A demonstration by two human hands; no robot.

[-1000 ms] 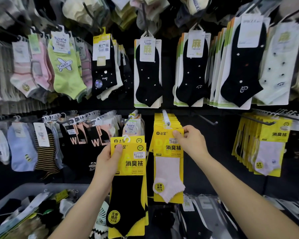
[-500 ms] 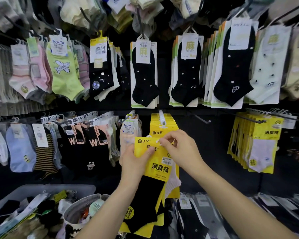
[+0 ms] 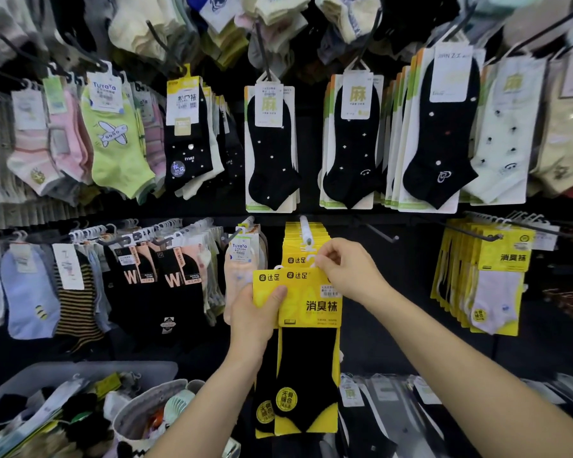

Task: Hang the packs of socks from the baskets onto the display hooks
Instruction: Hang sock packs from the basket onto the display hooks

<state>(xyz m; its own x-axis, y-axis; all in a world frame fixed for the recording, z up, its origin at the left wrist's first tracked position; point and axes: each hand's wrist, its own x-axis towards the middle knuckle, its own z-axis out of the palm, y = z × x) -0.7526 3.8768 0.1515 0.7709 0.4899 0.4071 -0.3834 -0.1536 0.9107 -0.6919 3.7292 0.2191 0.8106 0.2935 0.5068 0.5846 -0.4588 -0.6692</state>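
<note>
My left hand (image 3: 257,314) grips a small stack of yellow sock packs with black socks (image 3: 306,358) by their left edge, thumb on the front card. My right hand (image 3: 349,271) pinches the top right corner of the front pack near its white hanger loop. The stack sits just below the white-tipped display hook (image 3: 305,230), which carries several matching yellow packs (image 3: 300,249). A grey basket (image 3: 80,381) with mixed sock packs stands at the lower left.
Sock packs fill the hooks all around: black dotted socks above, black W-print socks (image 3: 166,276) at left, more yellow packs (image 3: 490,272) at right. A bare black hook (image 3: 382,233) juts out right of the target hook. A round fabric basket (image 3: 153,414) sits beside the grey one.
My left hand brought the black-sock packs right and up, in front of the hanging yellow packs. My right hand left the hanging pack and took the top corner of the front pack.
</note>
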